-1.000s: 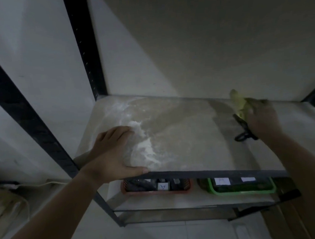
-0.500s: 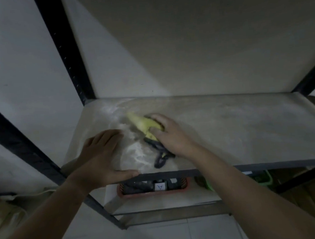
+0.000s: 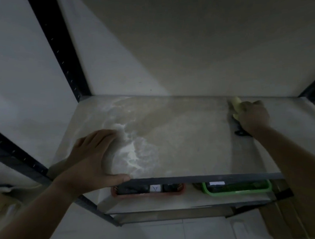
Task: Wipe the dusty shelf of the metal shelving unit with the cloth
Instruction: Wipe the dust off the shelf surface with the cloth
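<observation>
Shelf (image 3: 181,136) boards, pale and dusty, span the metal unit, with a black upright post (image 3: 60,51) rising at the far left. The left hand (image 3: 94,160) rests on the shelf's front left corner with its fingers laid loosely on the surface and its thumb along the front edge, holding nothing. Just right of those fingers lies a thick white swirl of dust (image 3: 134,150), and beyond it a duller, cleaner band runs across the middle. On the lower level a red basket (image 3: 148,193) sits left of a green basket (image 3: 238,191). Near the right rear of the shelf, the right hand (image 3: 254,115) grips the bunched yellow cloth (image 3: 236,103) and presses it down onto the board. A dark loop (image 3: 240,131), possibly a strap, trails from under that hand.
</observation>
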The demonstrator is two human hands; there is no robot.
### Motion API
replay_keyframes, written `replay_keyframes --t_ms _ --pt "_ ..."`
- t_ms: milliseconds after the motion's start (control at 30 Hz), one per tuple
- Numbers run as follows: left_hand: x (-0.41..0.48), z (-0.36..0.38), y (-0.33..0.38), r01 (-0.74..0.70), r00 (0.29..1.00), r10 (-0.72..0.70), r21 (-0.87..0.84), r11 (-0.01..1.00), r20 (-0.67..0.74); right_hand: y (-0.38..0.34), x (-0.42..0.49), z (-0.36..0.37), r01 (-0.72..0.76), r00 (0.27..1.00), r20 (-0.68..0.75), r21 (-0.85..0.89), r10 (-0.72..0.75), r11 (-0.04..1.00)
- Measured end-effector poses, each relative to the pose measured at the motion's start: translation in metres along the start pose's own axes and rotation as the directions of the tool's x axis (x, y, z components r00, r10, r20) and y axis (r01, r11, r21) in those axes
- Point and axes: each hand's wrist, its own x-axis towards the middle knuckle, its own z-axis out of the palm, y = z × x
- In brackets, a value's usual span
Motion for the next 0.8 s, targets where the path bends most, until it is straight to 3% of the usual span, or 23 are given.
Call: replay_keyframes --t_ms 100,167,233,267,333,400,467,533,600,700,800 --pt "0.001 -0.002 0.001 0.011 0.999 -0.012 0.025 1.000 0.030 -0.036 -0.006 -0.005 0.014 1.000 0.001 0.034 -0.014 0.999" --pt "0.001 -0.003 0.002 0.011 0.999 -0.012 0.037 0.999 0.048 -0.078 -0.024 -0.001 0.041 0.999 0.026 0.182 -0.046 0.982" --pt "-0.002 -0.005 0.003 0.019 0.997 -0.022 0.039 0.999 0.072 -0.135 -0.055 0.004 0.153 0.983 0.047 0.309 -0.175 0.939" --pt "-0.003 -0.006 0.004 0.025 0.996 -0.029 0.043 0.999 0.081 -0.165 -0.072 0.002 0.242 0.958 0.052 0.384 -0.282 0.891" --pt "-0.003 -0.008 0.005 0.026 0.995 -0.031 0.055 0.998 0.098 -0.206 -0.103 -0.009 0.444 0.837 0.057 0.508 -0.544 0.738" --pt "-0.004 -0.008 0.005 0.032 0.994 -0.038 0.059 0.998 0.105 -0.209 -0.110 -0.022 0.483 0.754 0.051 0.632 -0.655 0.606" --pt "-0.003 -0.007 0.004 0.037 0.993 -0.044 0.068 0.997 0.106 -0.174 -0.093 -0.031 0.432 0.799 -0.018 0.712 -0.600 0.554" --pt "-0.004 -0.005 0.002 0.050 0.992 -0.058 0.068 0.996 0.111 -0.116 -0.067 -0.037 0.411 0.878 -0.094 0.651 -0.470 0.639" --pt "-0.004 -0.004 0.000 0.055 0.992 -0.062 0.064 0.996 0.114 -0.042 -0.034 -0.041 0.339 0.940 -0.156 0.509 -0.302 0.791" --pt "-0.003 -0.004 0.000 0.042 0.993 -0.050 0.076 0.996 0.107 0.060 0.004 -0.032 0.125 0.990 -0.109 0.317 -0.094 0.940" --pt "-0.002 -0.005 0.001 0.032 0.994 -0.039 0.067 0.997 0.102 0.093 0.015 -0.004 0.019 1.000 0.004 0.171 -0.020 0.985"
